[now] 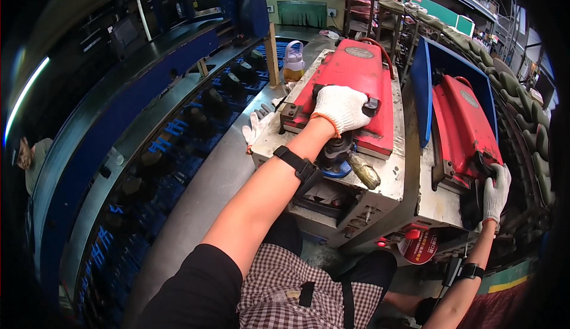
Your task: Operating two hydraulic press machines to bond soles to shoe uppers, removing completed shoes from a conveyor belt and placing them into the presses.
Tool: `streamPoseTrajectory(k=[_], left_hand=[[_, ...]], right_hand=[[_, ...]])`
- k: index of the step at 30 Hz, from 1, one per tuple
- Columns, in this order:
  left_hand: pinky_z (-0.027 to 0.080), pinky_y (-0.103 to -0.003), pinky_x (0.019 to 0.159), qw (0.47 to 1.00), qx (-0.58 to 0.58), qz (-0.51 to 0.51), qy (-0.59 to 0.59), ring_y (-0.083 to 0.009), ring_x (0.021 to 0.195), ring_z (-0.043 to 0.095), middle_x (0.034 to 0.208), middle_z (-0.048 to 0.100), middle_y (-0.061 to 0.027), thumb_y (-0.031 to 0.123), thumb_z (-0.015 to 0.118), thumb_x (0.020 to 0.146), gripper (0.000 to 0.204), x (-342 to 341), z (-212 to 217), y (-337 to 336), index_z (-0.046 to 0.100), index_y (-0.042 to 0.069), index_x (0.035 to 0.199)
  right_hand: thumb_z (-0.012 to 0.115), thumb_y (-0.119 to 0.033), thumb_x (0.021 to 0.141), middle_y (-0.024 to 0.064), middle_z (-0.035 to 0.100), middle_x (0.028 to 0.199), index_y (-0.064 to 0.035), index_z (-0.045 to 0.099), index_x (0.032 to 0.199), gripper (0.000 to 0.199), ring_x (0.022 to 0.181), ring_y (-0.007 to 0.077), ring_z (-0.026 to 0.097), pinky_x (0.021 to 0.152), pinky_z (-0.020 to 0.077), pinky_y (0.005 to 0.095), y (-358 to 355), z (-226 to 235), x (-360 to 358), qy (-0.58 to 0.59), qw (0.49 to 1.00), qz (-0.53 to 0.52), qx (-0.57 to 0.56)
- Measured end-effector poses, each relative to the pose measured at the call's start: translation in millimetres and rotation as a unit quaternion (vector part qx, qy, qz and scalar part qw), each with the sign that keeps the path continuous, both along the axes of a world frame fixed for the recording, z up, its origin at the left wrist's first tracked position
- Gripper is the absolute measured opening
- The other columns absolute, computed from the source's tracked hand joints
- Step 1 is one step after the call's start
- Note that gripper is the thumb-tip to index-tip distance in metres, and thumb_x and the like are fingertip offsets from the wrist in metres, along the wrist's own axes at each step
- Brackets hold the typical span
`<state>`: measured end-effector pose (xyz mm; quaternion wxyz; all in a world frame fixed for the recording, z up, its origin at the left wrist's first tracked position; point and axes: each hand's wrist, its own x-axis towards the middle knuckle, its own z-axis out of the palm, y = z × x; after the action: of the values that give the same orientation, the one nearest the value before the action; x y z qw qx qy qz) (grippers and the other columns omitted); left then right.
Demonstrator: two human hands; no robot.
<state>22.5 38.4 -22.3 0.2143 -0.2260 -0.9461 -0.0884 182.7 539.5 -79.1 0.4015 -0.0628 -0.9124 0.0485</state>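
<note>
Two red press machines stand side by side on worn grey metal housings. The left hand (pixel 341 107), in a white knitted glove with an orange cuff, lies on the front of the left red press head (pixel 350 74), its fingers curled together over a black handle (pixel 369 105). The right hand (pixel 494 192), gloved alike, has its fingers clamped on the dark lever (pixel 480 172) at the front edge of the right red press head (pixel 462 128). A blue upright panel (pixel 421 91) separates the two heads. Below the left head sit a blue disc (pixel 338 170) and a dull, brass-coloured cylinder (pixel 363 170). A clear plastic bottle with a lilac cap (pixel 293 61) holds yellowish liquid. A spare white glove (pixel 256 128) lies on the smooth grey surface (pixel 208 192). Dark shoes (pixel 214 100) ride a blue conveyor rack (pixel 163 145).
</note>
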Motion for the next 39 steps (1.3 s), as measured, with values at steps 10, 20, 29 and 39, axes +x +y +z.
streamPoseTrajectory(k=[10,20,29,39], left_hand=[[0.059,-0.046,0.076,1.000,0.002,-0.001,0.013,-0.0342,0.085,0.075,0.086,0.076,-0.0126,0.050,0.060,0.087,0.038,-0.5,-1.8,1.0,0.080,0.018,0.092],[0.059,-0.047,0.074,1.000,0.007,0.006,0.024,-0.0345,0.083,0.075,0.084,0.076,-0.0127,0.050,0.059,0.088,0.038,-2.8,-5.2,1.5,0.080,0.018,0.089],[0.059,-0.047,0.073,1.000,0.010,0.002,0.028,-0.0343,0.081,0.075,0.083,0.076,-0.0129,0.049,0.060,0.087,0.036,-3.0,-5.4,2.5,0.080,0.018,0.089],[0.059,-0.047,0.072,0.999,0.014,0.000,0.039,-0.0346,0.080,0.075,0.083,0.076,-0.0131,0.048,0.059,0.088,0.037,-4.1,-8.1,1.7,0.080,0.017,0.088]], right_hand=[[0.054,0.005,0.082,0.0153,0.061,0.134,-0.0056,0.064,0.121,0.042,0.144,0.0349,0.044,0.122,0.0341,0.0442,0.7,-0.4,-0.1,0.000,1.000,-0.007,0.005],[0.054,0.005,0.084,0.0145,0.061,0.135,-0.0066,0.064,0.123,0.042,0.145,0.0331,0.044,0.121,0.0348,0.0433,3.5,-2.6,-0.6,0.001,1.000,-0.007,0.002],[0.054,0.007,0.083,0.0140,0.061,0.135,-0.0069,0.065,0.123,0.043,0.146,0.0326,0.044,0.122,0.0338,0.0433,7.6,-4.6,-1.7,0.004,1.000,-0.003,-0.001],[0.053,0.007,0.083,0.0138,0.061,0.136,-0.0070,0.064,0.124,0.045,0.146,0.0325,0.043,0.123,0.0331,0.0435,8.1,-4.9,-0.8,0.002,1.000,-0.004,0.004]])
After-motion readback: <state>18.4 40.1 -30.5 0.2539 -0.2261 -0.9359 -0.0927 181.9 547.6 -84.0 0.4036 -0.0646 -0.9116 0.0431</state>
